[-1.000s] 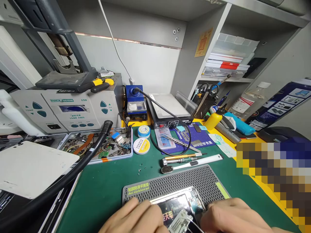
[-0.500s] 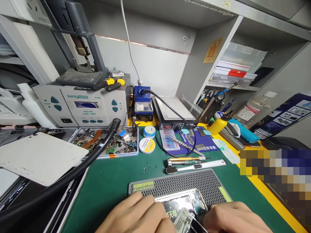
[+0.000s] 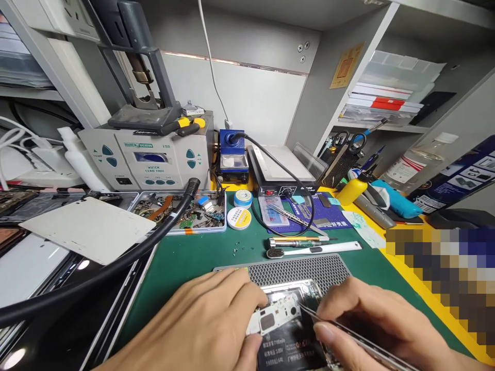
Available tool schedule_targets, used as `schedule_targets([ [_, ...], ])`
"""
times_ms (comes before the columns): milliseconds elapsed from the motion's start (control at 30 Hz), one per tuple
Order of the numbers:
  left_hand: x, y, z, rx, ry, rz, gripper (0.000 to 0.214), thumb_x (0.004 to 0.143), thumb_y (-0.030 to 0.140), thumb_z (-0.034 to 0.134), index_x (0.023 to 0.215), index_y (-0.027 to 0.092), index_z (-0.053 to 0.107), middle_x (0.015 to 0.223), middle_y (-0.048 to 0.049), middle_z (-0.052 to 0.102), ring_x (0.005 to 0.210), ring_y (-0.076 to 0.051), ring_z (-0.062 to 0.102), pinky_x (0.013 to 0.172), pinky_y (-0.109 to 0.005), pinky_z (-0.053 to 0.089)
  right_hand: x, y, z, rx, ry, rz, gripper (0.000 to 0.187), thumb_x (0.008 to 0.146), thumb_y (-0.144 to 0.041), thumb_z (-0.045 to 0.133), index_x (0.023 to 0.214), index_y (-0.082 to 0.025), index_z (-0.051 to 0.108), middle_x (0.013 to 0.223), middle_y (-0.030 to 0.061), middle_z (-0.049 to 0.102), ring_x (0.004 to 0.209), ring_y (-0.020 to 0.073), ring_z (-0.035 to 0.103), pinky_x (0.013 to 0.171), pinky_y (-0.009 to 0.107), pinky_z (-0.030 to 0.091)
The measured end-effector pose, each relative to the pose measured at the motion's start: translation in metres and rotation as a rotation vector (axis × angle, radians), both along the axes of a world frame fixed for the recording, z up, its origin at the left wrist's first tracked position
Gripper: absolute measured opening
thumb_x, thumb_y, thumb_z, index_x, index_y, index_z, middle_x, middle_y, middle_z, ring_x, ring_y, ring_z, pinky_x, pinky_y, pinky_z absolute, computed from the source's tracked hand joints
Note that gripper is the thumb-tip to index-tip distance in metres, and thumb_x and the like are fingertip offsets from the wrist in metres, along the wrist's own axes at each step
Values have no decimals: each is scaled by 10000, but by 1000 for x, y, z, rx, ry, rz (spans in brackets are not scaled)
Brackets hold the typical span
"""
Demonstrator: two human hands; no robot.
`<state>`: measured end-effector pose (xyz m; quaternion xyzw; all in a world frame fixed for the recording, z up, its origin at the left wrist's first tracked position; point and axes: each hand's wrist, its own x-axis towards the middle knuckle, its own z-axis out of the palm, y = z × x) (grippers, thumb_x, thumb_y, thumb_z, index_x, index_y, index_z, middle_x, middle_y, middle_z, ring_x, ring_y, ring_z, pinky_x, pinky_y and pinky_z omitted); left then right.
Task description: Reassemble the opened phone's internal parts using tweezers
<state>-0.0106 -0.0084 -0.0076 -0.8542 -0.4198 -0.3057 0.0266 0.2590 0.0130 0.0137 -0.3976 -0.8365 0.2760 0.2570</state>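
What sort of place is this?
Probably an electronics repair shop, likely for phones: what looks like an opened phone up front, a tray of circuit boards behind, and a grey machine marked QUICK and LEAD FREE.

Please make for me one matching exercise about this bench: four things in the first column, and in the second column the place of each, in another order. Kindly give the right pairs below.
Things
1. Toothbrush
2. White part
3. Pliers
4. Held tweezers

Places
A. In the right hand
B. On top of the grey station
C. Lying on the green mat
D. Between the thumb and fingers of the left hand

Right pairs: 1-C, 2-D, 3-B, 4-A
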Motion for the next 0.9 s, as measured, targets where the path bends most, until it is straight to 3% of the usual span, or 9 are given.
schedule_targets([
  [67,-6,-6,0,-124,102,31,422,849,172,551,1254,288,582,1239,15,738,1124,-183,731,932,-280,593,-1,0,4,-171,31,-39,227,1028,-307,574,812,-244,609,630,-31,622,536,138,587,494,225,488],
  [167,-12,-11,13,-341,176,8,545,887,233,592,1406,369,494,1428,45,640,1314,-195,634,1082,-307,541,-3,2,16,-377,82,-72,324,1038,-458,562,813,-232,616,653,-24,605,553,129,534,497,226,462],
  [333,-8,-4,42,-704,67,-25,377,906,219,565,1266,330,588,1356,24,666,1277,-209,638,1039,-320,534,-6,8,29,-672,133,-17,483,997,-637,559,782,-206,579,686,-4,627,547,109,521,497,214,449],
  [467,-7,1,52,-816,-13,-48,293,946,273,550,1230,338,589,1273,39,656,1238,-186,615,1063,-300,459,-6,13,18,-719,240,-42,545,983,-694,545,779,-193,604,523,-41,569,422,78,461,413,173,374],
  [567,-10,1,55,-864,-29,-37,250,965,319,530,1203,321,607,1172,20,667,1152,-200,632,986,-304,454,-3,16,12,-755,268,-34,559,952,-691,606,739,-174,624,455,-49,550,357,57,426,362,147,336],
  [667,-11,2,59,-898,-40,-16,264,966,342,515,1200,303,631,1066,-3,680,1063,-220,645,872,-306,459,0,18,13,-840,319,10,476,931,-608,704,762,-172,615,539,-20,649,379,62,525,385,147,411],
  [767,-10,5,61,-915,-56,9,262,964,368,512,1179,301,646,985,0,680,1002,-221,642,839,-305,453,0,17,15,-950,429,88,336,928,-493,769,946,-173,670,697,11,744,476,90,671,442,145,467],
  [900,-7,8,60,-924,-66,21,269,990,392,485,1192,312,644,982,14,694,998,-201,637,841,-289,448,-2,10,14,-1006,390,91,331,992,-499,692,1125,-196,689,892,61,797,564,112,742,509,180,536],
])
